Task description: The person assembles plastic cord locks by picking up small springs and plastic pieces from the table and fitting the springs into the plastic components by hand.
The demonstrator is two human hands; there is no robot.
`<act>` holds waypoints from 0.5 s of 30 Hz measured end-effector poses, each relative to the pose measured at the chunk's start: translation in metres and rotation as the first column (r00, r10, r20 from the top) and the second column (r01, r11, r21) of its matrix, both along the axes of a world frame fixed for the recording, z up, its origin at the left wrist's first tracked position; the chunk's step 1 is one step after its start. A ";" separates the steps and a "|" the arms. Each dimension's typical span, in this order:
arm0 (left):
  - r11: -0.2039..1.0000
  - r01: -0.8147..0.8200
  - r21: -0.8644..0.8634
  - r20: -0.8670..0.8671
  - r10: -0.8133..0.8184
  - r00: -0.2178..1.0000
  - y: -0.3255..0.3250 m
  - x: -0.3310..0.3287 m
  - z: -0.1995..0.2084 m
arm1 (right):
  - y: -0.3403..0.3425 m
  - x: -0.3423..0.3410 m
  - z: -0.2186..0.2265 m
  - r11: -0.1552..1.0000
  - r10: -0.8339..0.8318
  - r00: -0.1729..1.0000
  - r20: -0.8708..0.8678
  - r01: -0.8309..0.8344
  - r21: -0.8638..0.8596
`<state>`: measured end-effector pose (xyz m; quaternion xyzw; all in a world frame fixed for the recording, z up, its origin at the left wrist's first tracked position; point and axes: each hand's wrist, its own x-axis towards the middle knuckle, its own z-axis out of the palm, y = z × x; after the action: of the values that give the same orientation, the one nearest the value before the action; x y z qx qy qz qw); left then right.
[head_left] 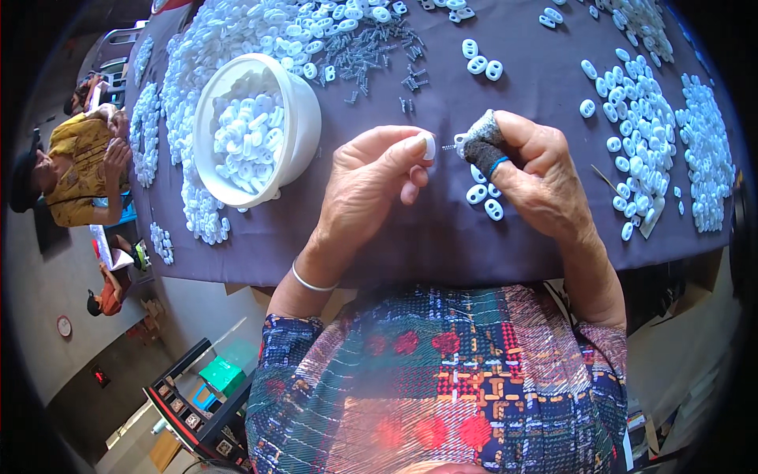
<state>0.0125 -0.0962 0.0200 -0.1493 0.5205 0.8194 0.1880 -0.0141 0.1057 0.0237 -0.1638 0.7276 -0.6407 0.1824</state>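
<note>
A dark purple-grey worktop (395, 245) carries everything, with a white bucket (304, 130) standing toward its left side. The large heap (229, 31) of white oval pieces spreads behind the bucket and down along its left. Well to the right of the bucket lies a looser heap (643, 126) of similar pieces, and farther right again a flatter patch (707, 158). The bucket is partly filled with more of them.

Just right of the bucket is the left hand (371, 170), a pale bangle (312, 283) at its wrist; its fingers pinch a white piece (429, 147). Farther right of the bucket is the right hand (545, 162) — a grey and black cover (480, 148) over its fingertips — its fingers gripping a small white part (460, 143). A spring (448, 148) juts from that grip toward the left hand's piece, a gap between them.

Behind the bucket and to its right are scattered loose springs (359, 59).
</note>
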 end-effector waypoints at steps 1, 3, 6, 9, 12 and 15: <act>1.000 -0.004 0.002 0.021 0.004 1.000 0.001 0.000 0.001 | 0.000 0.000 0.002 1.000 0.000 1.000 0.008 0.000 0.003; 1.000 0.008 -0.007 0.024 -0.007 1.000 0.002 0.000 0.001 | -0.001 0.000 0.002 1.000 0.002 1.000 0.020 -0.002 0.007; 0.999 0.034 -0.013 0.025 -0.034 0.999 0.002 0.000 0.001 | -0.001 0.001 0.000 0.999 -0.033 0.998 -0.044 0.033 -0.013; 0.999 0.049 -0.022 0.023 -0.048 0.999 0.002 -0.001 0.001 | -0.002 0.001 0.003 0.999 -0.039 0.999 -0.024 0.039 -0.006; 0.998 0.051 -0.031 0.018 -0.050 0.999 0.002 0.001 0.002 | -0.002 0.002 0.004 0.998 -0.026 0.997 -0.077 0.031 0.058; 0.997 0.055 -0.047 0.020 -0.054 0.998 0.003 0.000 0.002 | -0.002 0.001 -0.001 0.997 -0.052 0.991 -0.125 0.059 0.052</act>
<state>0.0128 -0.0933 0.0223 -0.1473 0.5420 0.7998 0.2116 -0.0127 0.1039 0.0231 -0.1778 0.7591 -0.6139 0.1237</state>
